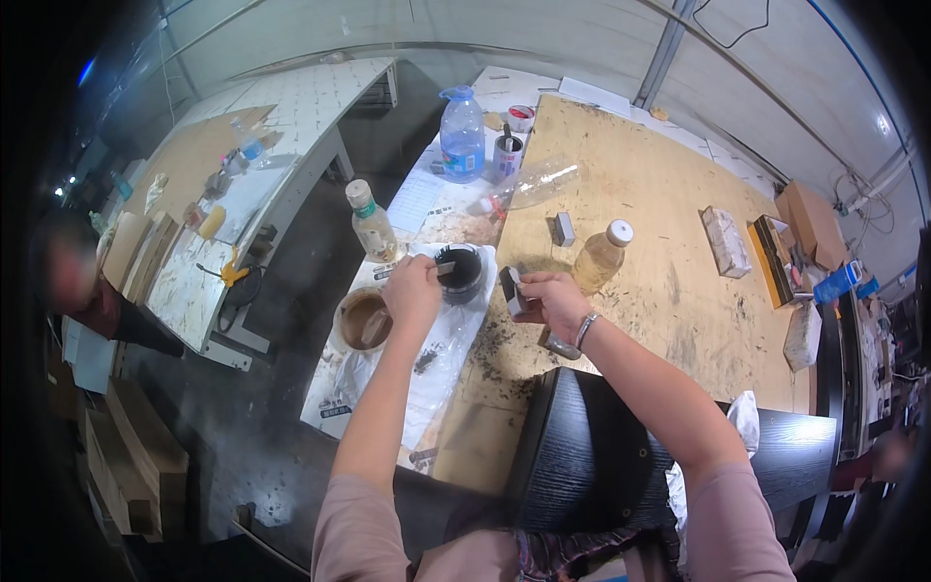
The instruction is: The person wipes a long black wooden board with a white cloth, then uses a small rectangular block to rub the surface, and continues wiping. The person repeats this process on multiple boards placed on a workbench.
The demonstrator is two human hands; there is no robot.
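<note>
My left hand [412, 293] pinches a small flat strip, like a scraper [445, 269], at the rim of a jar of black paste [465, 277]. My fingers hide most of the strip. To the right of the jar, my right hand [555, 303] grips a small block [512, 290] with a dark face and a pale side. A tub of brown material [363, 320] stands just left of my left wrist. Below my right hand lies another small block [561, 345]. A black wood-grain panel [596, 446] sits close to me, under my right forearm.
Upright bottles stand close by: one green-collared [371, 225], one with yellowish liquid [603, 258]. A grey block [563, 230], a clear bottle on its side [538, 184] and a big blue-tinted jug [462, 136] are farther back. Dark crumbs dot the board [669, 194]. A person [97, 301] is at left.
</note>
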